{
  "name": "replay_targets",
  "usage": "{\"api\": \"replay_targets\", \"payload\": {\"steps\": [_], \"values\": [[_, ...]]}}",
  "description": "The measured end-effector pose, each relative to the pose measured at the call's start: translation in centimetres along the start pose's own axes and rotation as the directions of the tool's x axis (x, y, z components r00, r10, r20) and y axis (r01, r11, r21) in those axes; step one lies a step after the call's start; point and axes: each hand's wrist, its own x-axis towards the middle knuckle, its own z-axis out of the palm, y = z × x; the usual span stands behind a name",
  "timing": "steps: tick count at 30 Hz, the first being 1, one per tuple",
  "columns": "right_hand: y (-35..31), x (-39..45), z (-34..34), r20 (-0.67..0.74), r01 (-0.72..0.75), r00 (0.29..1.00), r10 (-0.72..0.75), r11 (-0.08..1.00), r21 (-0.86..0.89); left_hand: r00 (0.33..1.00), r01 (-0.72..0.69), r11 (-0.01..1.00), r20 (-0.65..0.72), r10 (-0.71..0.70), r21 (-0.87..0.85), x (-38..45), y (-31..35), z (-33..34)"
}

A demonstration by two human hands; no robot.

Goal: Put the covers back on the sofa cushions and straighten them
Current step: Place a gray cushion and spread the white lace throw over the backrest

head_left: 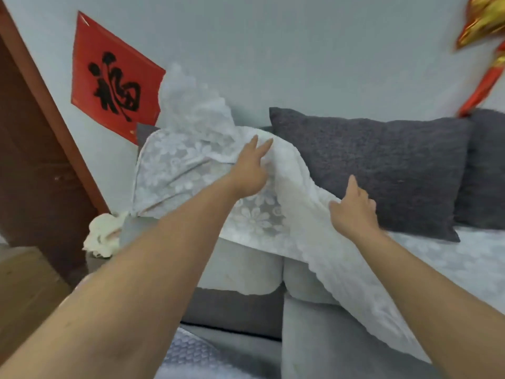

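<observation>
**Lace cover half-draped as both hands work it over the sofa's end cushion**

A white lace cover (191, 160) lies over the back cushion (144, 132) at the sofa's left end, one scalloped corner standing up against the wall and its lower edge trailing diagonally down across the grey seat (246, 263) toward the camera. The left hand (250, 170) rests on the cloth near the cushion's top, two fingers straight and spread, the others tucked into a fold; whether they pinch the lace cannot be told. The right hand (354, 212) pinches the cover's thick rolled edge between thumb and curled fingers, forefinger pointing up, just in front of a bare dark grey cushion (369, 165).

The risk from here, by appearances: the cover sits skewed, so a pull on the right edge alone could drag it off the left cushion or bunch it further. The raised corner looks free to flop behind the sofa back. Delicate lace may also snag if tugged hard.

Much stays unseen. The covered cushion shows only a dark corner, so its position is unclear. A crumpled white cloth (105, 233) lies at the sofa's left arm, its nature uncertain. A second dark cushion (483, 170) is cut by the right edge. A red paper sign (114, 80) hangs on the wall behind; motion blur softens the gold ornament (483, 20) at top right.
</observation>
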Motion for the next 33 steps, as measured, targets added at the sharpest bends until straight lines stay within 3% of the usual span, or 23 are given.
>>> {"api": "replay_targets", "payload": {"steps": [3,5,9,11,16,20,22,24,27,31,33], "values": [[5.2,-1.4,0.4,0.028,0.057,0.998,-0.055,0.995,-0.081,0.996,0.025,1.0,-0.085,-0.024,0.013,-4.8,-3.0,6.6],[9.1,-2.5,1.1,0.132,-0.006,0.991,0.012,0.999,-0.046,0.98,0.165,0.985,-0.099,-0.17,-0.057,-7.6,-5.3,10.1],[18.0,-5.7,4.1,0.344,-0.27,0.905,0.25,0.963,0.011,0.877,0.465,0.884,0.166,-0.451,-0.057,-12.5,-9.6,16.7],[22.9,-7.6,5.8,0.405,-0.405,0.835,0.372,0.914,-0.004,0.833,0.537,0.838,0.214,-0.51,-0.095,-14.4,-10.2,19.5],[33.4,-11.6,9.7,0.488,-0.667,0.666,0.565,0.744,0.049,0.718,0.689,0.712,0.259,-0.646,-0.135,-17.7,-9.2,25.3],[37.2,-12.6,14.1,0.517,-0.79,0.567,0.641,0.601,0.121,0.645,0.727,0.686,0.348,-0.681,-0.005,-21.3,-10.5,31.3],[38.8,-13.7,18.1,0.58,-0.85,0.506,0.638,0.481,0.213,0.572,0.762,0.641,0.374,-0.73,0.086,-23.9,-12.5,35.3],[39.9,-14.5,20.9,0.625,-0.878,0.476,0.619,0.295,0.376,0.501,0.799,0.589,0.409,-0.763,0.122,-26.4,-15.0,38.9],[42.4,-12.8,21.2,0.591,-0.759,0.477,0.65,-0.035,0.65,0.467,0.818,0.566,0.454,-0.759,0.104,-27.7,-15.9,41.0],[47.7,-8.6,16.8,0.514,-0.344,0.515,0.687,-0.384,0.857,0.579,0.786,0.617,0.398,-0.711,-0.042,-23.2,-14.2,41.5],[49.6,-6.5,14.2,0.492,-0.214,0.551,0.674,-0.456,0.864,0.654,0.743,0.648,0.393,-0.647,-0.169,-19.8,-12.2,40.5]]}}
